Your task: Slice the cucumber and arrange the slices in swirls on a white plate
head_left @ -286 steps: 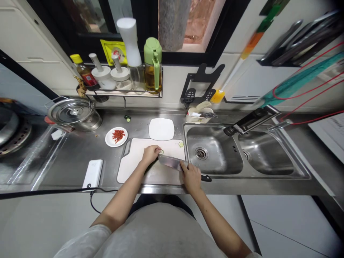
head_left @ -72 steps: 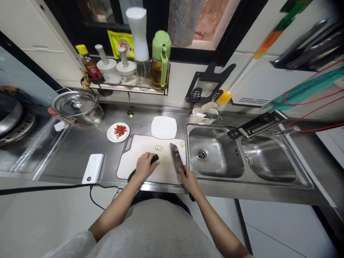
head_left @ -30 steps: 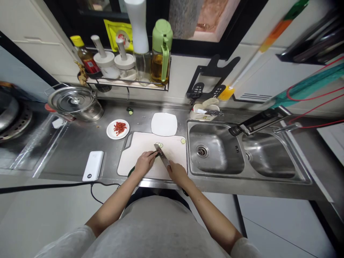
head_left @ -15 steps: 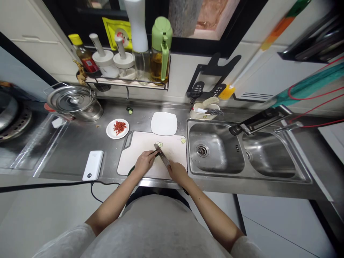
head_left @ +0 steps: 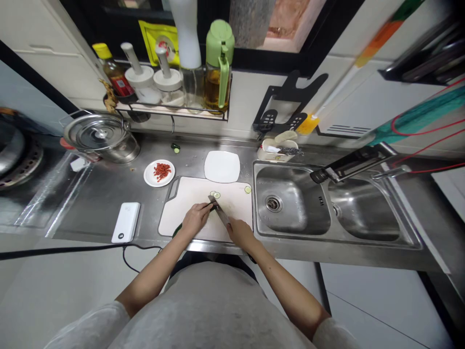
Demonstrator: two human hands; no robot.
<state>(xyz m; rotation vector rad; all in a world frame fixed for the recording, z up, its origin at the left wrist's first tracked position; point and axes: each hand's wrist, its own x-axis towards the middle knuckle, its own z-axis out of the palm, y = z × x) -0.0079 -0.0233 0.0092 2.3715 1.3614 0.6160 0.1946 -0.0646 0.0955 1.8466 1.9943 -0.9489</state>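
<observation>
On the white cutting board (head_left: 232, 220), my left hand (head_left: 195, 220) is closed over a dark green cucumber (head_left: 177, 230), whose near end sticks out beneath the wrist. My right hand (head_left: 240, 232) grips a kitchen knife (head_left: 221, 213); its blade slants up and left, right beside the left fingertips at the cucumber's far end. Thin cucumber slices (head_left: 216, 195) lie just past the knife tip. Another slice (head_left: 247, 189) rests by the board's upper right corner. Most of the cucumber is hidden under my left hand.
Behind the board stand an empty white square plate (head_left: 222, 166) and a round plate (head_left: 149, 175) of chopped red pieces. A cucumber end (head_left: 176, 149) lies farther back. To the right is a double sink (head_left: 254, 203); at left, a white power bank (head_left: 125, 223) and a lidded steel pot (head_left: 119, 150).
Almost nothing differs. Both hands, the knife and the cucumber stay in nearly the same place; the view has shifted very slightly.
</observation>
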